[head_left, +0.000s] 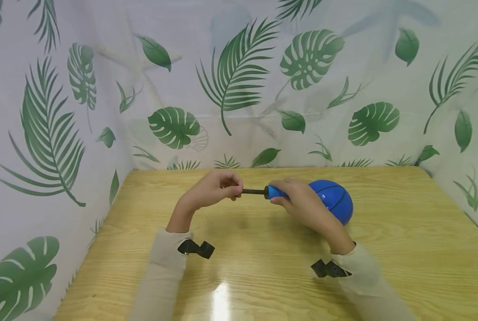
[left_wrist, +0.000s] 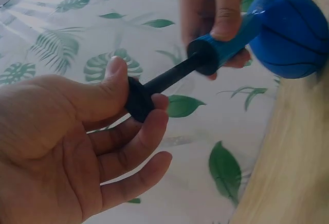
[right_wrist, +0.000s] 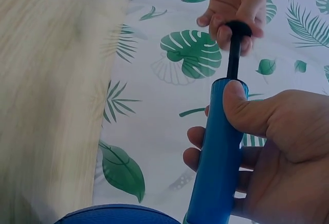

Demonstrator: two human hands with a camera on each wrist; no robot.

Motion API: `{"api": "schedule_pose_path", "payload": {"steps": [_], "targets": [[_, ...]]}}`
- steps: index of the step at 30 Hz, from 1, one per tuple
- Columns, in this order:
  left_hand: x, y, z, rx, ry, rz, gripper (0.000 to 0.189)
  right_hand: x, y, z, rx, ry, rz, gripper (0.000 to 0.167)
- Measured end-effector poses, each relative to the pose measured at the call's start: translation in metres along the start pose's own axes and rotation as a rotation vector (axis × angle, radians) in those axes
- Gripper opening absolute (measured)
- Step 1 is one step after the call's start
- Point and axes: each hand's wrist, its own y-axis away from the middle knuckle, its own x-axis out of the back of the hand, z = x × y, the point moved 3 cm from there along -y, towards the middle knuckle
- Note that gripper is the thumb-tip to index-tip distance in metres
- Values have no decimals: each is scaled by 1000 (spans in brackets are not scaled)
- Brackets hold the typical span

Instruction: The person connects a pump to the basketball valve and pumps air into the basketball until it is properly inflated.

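Note:
A small hand pump [right_wrist: 216, 157] with a blue barrel and a black plunger rod stretches between both hands. My right hand [head_left: 303, 203] grips the barrel, thumb along its top near the rod end. With thumb and fingertips, my left hand [left_wrist: 77, 136] pinches the black plunger handle [left_wrist: 138, 99]; its other fingers are loosely bent. Part of the rod [head_left: 253, 191] shows drawn out of the barrel. A blue ball [head_left: 335, 200] with black lines lies just beyond the right hand, at the pump's far end, partly hidden by that hand in the head view.
Both hands are over a wooden table [head_left: 239, 258]. A white cloth with green leaf prints [head_left: 247, 147] hangs behind the table and along its sides. Black camera mounts [head_left: 196, 248] sit at both wrists, over beige sleeves [head_left: 160, 272].

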Motion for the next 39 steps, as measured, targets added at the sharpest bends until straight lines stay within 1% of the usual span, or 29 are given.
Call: {"api": "schedule_pose_path", "payload": {"steps": [5, 8, 12, 15, 19, 24, 26, 29, 33, 36, 39], "targets": [[-20, -11, 0, -19, -5, -40, 9, -6, -1, -6, 17, 35, 20, 34], [-30, -16, -2, -4, -15, -52, 11, -7, 0, -9, 28, 70, 35, 33], [-36, -18, -4, 24, -34, -55, 11, -8, 0, -9, 40, 123, 47, 34], [-36, -19, -6, 22, -20, -57, 12, -7, 1, -7, 32, 117, 31, 35], [-31, -16, -4, 5, 6, -72, 13, -4, 2, -5, 10, 70, -3, 37], [-16, -8, 1, 3, 2, -94, 14, -2, 1, -3, 9, 16, -39, 37], [-7, -3, 3, 6, -5, -83, 12, 0, 1, -2, 3, 0, -46, 37], [9, 6, 3, 14, -11, -37, 9, 6, 2, 2, -22, -10, -48, 39], [25, 18, 3, 24, 11, 6, 7, 13, 4, 7, -51, -17, -47, 42], [29, 21, 4, 20, 22, 17, 8, 15, 5, 9, -52, -10, -48, 43], [28, 20, 5, 15, 16, 34, 8, 13, 5, 9, -45, 8, -44, 45]]}}
